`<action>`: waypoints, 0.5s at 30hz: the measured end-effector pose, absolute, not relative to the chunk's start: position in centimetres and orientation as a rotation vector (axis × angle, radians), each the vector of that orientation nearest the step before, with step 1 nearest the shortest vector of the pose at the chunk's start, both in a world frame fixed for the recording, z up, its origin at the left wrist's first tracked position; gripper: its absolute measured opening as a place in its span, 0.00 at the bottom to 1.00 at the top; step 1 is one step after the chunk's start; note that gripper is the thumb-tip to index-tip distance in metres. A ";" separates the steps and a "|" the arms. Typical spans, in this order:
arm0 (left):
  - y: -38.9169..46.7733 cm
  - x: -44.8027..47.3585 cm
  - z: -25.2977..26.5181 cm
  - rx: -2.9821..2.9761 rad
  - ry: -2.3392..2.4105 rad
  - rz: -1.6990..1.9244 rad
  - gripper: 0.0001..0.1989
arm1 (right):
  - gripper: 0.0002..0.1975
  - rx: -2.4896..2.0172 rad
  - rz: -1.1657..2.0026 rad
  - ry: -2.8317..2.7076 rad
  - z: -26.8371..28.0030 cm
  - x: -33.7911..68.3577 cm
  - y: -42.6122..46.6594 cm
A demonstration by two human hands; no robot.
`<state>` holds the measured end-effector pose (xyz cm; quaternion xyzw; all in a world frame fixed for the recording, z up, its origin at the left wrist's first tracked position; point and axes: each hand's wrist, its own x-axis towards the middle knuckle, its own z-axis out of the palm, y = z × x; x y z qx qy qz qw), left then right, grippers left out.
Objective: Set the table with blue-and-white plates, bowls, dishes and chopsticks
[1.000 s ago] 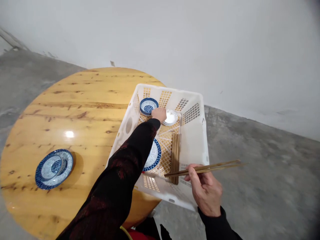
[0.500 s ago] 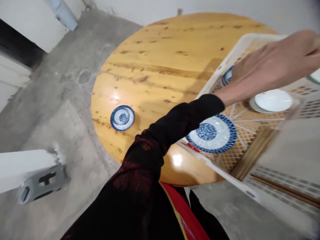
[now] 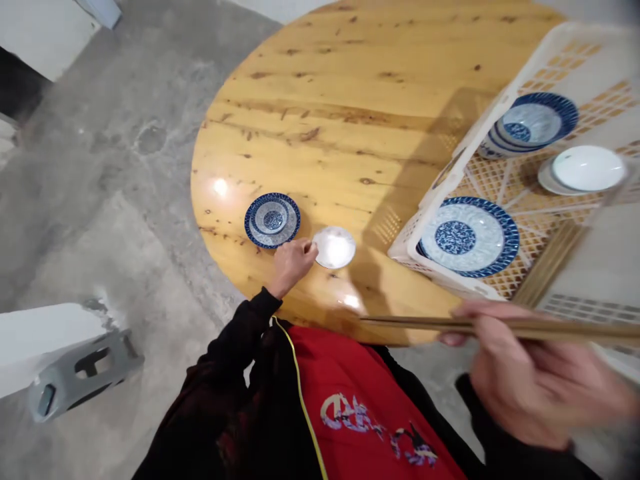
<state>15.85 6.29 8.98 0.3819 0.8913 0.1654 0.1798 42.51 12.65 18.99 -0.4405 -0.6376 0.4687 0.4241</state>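
Observation:
With closed fingers, my left hand [image 3: 294, 262] grips the left edge of a small white saucer [image 3: 336, 247] at the near side of the table. Beside it, a blue-rimmed plate [image 3: 254, 230] carries a matching blue-and-white bowl [image 3: 273, 219]. At the lower right, my right hand [image 3: 520, 367] is wrapped round a pair of brown chopsticks [image 3: 405, 323], their tips pointing left over the table edge. That hand is somewhat blurred.
On the right of the round wooden table [image 3: 320, 153] stands a white plastic crate [image 3: 407, 238]. Inside are blue-and-white bowls [image 3: 537, 120], white dishes [image 3: 590, 168], a large patterned plate [image 3: 483, 233] and more chopsticks [image 3: 550, 267]. A grey stool [image 3: 85, 373] stands lower left.
My left arm has swung back from the crate to the table's near side, and the white saucer is now on the table. My right hand has come into view with chopsticks.

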 end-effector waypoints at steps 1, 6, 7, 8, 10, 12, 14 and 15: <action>5.4 16.1 7.7 1.037 2.529 0.404 0.18 | 0.03 -1.097 1.190 -1.593 18.5 41.3 12.3; 3.9 16.4 4.0 0.910 2.565 0.265 0.17 | 0.07 -1.121 1.254 -1.667 14.8 38.0 10.4; 4.1 16.2 3.8 0.891 2.575 0.267 0.18 | 0.07 -1.132 1.251 -1.677 14.2 37.9 10.0; 4.2 16.0 3.7 0.869 2.584 0.271 0.18 | 0.07 -1.143 1.249 -1.687 13.7 37.9 9.7; 4.6 15.5 3.6 0.819 2.596 0.284 0.19 | 0.08 -1.167 1.244 -1.711 13.1 38.1 9.2; 5.0 15.1 3.4 0.780 2.594 0.296 0.19 | 0.09 -1.186 1.239 -1.723 12.8 38.1 8.9; 5.3 14.9 3.2 0.751 2.578 0.306 0.18 | 0.10 -1.206 1.240 -1.726 12.7 38.2 8.7; 5.4 14.9 3.1 0.740 2.566 0.312 0.18 | 0.10 -1.217 1.237 -1.724 12.6 38.2 8.6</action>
